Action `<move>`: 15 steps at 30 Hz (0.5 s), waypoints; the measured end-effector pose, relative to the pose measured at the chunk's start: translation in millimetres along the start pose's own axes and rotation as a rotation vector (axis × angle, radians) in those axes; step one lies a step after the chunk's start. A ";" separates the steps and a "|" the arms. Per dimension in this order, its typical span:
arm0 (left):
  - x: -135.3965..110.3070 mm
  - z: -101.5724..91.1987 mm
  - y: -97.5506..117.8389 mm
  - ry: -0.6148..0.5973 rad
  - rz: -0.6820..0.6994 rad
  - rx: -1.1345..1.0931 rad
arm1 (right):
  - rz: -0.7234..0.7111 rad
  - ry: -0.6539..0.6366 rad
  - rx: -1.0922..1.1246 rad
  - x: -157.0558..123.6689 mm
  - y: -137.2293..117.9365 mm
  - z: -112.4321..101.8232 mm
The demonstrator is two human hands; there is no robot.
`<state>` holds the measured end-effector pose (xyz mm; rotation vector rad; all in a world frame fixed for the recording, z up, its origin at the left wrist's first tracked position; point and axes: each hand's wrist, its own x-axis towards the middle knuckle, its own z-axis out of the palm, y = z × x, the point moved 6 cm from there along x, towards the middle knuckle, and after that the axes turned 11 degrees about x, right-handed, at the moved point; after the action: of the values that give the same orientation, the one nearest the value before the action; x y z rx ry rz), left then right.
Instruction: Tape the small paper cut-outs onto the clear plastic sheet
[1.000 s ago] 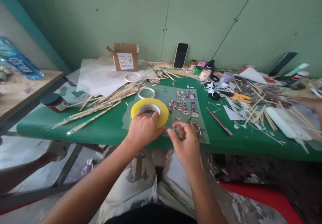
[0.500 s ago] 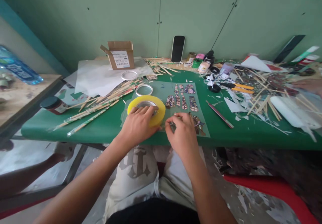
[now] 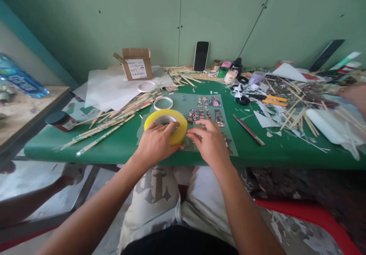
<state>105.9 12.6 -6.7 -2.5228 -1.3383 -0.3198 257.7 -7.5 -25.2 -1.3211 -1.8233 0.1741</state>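
Observation:
My left hand [image 3: 157,142] is closed round the near side of a big roll of yellow tape [image 3: 151,118], fingers over the rim and into the core. The roll lies flat on a clear sheet [image 3: 183,101] on the green tabletop. At the roll's right edge, my right hand [image 3: 210,138] has its thumb and fingertips drawn together in a pinch; what sits between them is too small to make out. Several patterned cut-out pieces [image 3: 219,117] lie on the sheet beyond the right hand, which partly hides the nearest one.
Wooden sticks [image 3: 114,119] lie left, near a dark-lidded jar [image 3: 60,120]. Behind are a cardboard box [image 3: 137,66], a silver ring [image 3: 163,103] and a phone [image 3: 201,55]. A slim cutter [image 3: 248,129], orange-handled scissors [image 3: 274,100], a glue gun [image 3: 328,125] and scraps lie right.
My right hand has shifted slightly up, its fingertips now nearer the tape roll's right edge. My left hand and the roll keep their place. At far right, another person's arm has moved.

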 end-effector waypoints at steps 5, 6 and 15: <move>0.8 -1.3 0.3 0.013 -0.058 0.035 | -0.034 -0.080 -0.009 3.1 -1.5 4.0; 1.5 -1.3 0.4 0.006 -0.081 0.036 | -0.035 -0.072 -0.009 2.1 -1.7 5.1; 10.6 1.5 13.0 -0.114 -0.163 0.103 | 0.063 0.107 0.071 -14.5 0.6 -7.9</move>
<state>122.6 14.3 -6.5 -2.3849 -1.5657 -0.1363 264.7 -22.0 -28.5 -1.3142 -1.6720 0.1969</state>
